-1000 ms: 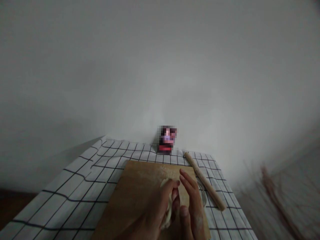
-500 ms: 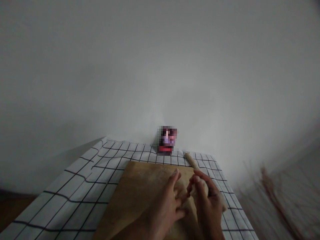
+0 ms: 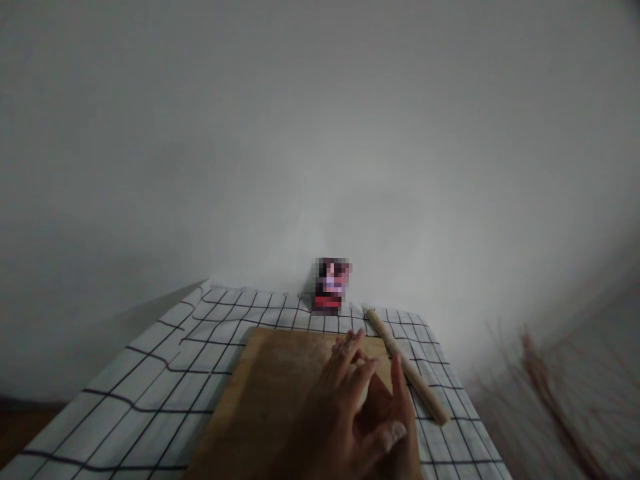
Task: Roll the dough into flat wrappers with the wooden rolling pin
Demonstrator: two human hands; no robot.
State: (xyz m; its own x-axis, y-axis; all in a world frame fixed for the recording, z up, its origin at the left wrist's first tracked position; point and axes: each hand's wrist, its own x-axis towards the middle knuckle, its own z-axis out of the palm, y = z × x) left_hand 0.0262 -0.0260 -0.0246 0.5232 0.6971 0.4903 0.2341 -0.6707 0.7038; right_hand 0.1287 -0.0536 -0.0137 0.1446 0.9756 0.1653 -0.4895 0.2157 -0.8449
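A plain, pale grey wall takes up most of this view, smooth all the way up! The light is dim and soft, brightest around the middle, fading to gloom at both sides. Up against the wall comes the surface, dressed in white cloth with black grid lines, wrinkled along the left. Down at lower left, a sliver of dark brown floor. And over on the right, thin, bare reddish-brown branches fan out, rather blurred, against shadowy grey.
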